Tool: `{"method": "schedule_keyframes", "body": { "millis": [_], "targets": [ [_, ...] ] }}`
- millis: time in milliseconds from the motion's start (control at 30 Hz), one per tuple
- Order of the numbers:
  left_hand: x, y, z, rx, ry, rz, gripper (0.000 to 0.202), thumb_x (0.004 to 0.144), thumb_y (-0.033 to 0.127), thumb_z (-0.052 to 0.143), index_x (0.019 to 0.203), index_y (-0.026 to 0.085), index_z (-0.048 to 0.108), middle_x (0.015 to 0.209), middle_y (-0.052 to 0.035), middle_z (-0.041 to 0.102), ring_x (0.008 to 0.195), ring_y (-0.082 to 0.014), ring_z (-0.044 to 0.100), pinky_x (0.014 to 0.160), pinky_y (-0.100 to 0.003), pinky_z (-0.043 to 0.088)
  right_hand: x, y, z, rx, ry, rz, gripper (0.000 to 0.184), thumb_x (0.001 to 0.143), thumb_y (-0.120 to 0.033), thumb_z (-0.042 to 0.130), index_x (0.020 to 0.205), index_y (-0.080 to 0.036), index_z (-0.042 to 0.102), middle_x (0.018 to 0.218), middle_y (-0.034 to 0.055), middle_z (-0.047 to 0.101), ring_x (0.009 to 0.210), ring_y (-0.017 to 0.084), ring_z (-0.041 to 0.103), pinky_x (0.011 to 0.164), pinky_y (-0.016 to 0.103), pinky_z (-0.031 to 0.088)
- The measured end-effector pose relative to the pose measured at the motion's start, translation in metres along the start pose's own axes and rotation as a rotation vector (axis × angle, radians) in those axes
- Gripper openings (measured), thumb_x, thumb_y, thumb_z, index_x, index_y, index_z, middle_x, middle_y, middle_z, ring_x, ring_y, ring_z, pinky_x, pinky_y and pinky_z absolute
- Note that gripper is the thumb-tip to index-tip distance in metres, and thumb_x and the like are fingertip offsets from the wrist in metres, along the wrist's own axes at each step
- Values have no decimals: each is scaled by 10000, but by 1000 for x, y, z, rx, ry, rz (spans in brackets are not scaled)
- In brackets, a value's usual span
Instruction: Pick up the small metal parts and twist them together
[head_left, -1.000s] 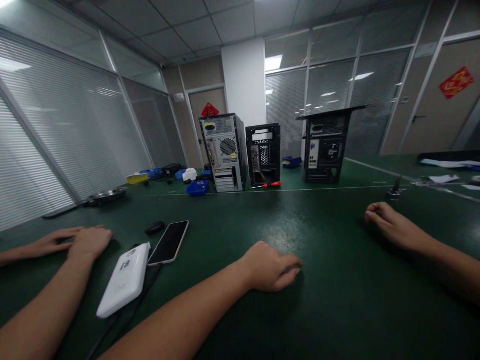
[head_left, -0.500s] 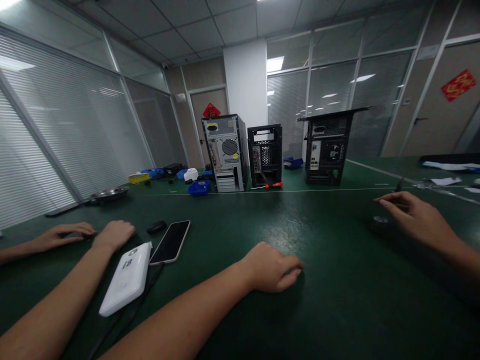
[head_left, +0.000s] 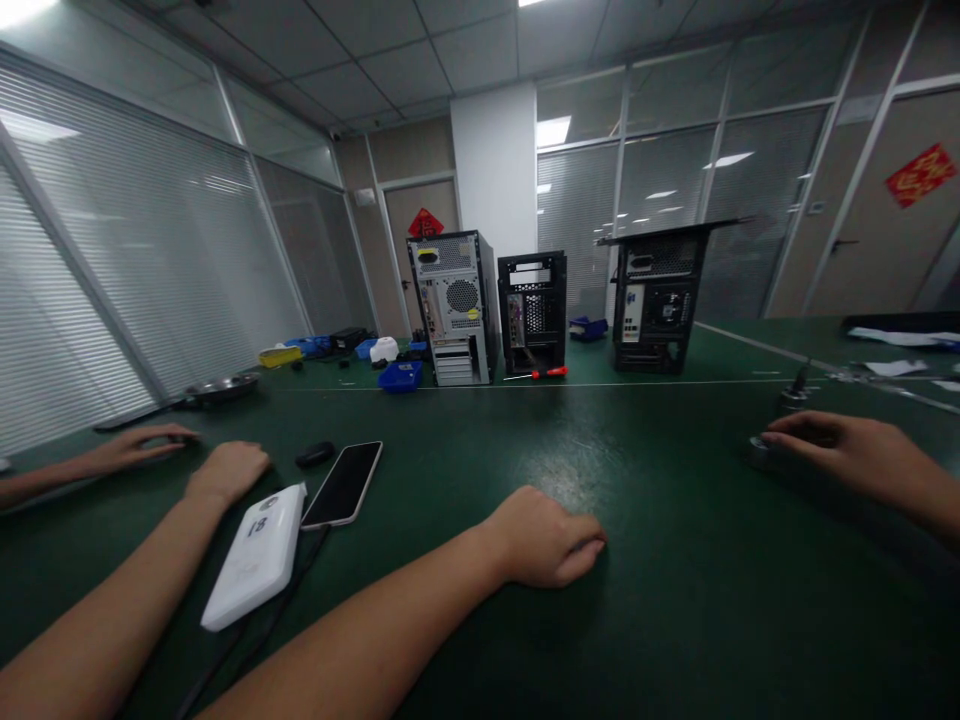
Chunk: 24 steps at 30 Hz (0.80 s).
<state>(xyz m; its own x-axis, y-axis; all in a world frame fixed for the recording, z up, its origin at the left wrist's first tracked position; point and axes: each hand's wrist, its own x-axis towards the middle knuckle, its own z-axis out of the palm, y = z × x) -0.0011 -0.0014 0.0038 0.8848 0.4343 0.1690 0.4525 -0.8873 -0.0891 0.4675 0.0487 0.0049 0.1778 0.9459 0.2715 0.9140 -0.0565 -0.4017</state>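
Left hand (head_left: 229,472) rests loosely curled and holding nothing on the green counter (head_left: 675,600), just left of the white pack (head_left: 255,555). Right hand (head_left: 547,545) lies loosely curled, empty, mid-counter with bare counter around it.

From my feed, the only thing I can read is the dark number "18" on the white power bank (head_left: 255,556) lying on the tabletop (head_left: 675,600). The red door decoration (head_left: 425,222) and the red wall decoration (head_left: 920,173) carry gold characters that I can't make out.
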Motion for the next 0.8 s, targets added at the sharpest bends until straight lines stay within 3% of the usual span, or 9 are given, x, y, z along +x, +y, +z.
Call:
{"method": "schedule_keyframes", "body": {
  "millis": [367, 800],
  "targets": [
    [0, -1, 1, -13, 18, 6, 251, 986, 340, 503, 1142, 236, 668, 752, 4, 727, 668, -184, 698, 569, -275, 450, 1, 1, 6, 19, 18, -17, 505, 794, -600, 580, 1154, -262, 688, 1167, 105, 714, 918, 291, 685, 811, 413, 499],
    [0, 1, -1, 7, 9, -9, 243, 983, 345, 503, 1123, 240, 671, 751, 7, 729, 677, -194, 710, 552, -298, 455, 1, -4, 8, 73, -23, -12, 493, 724, -629, 645, 1049, -269, 734, 1065, 87, 740, 897, 290, 689, 810, 416, 502]
  ]
}}
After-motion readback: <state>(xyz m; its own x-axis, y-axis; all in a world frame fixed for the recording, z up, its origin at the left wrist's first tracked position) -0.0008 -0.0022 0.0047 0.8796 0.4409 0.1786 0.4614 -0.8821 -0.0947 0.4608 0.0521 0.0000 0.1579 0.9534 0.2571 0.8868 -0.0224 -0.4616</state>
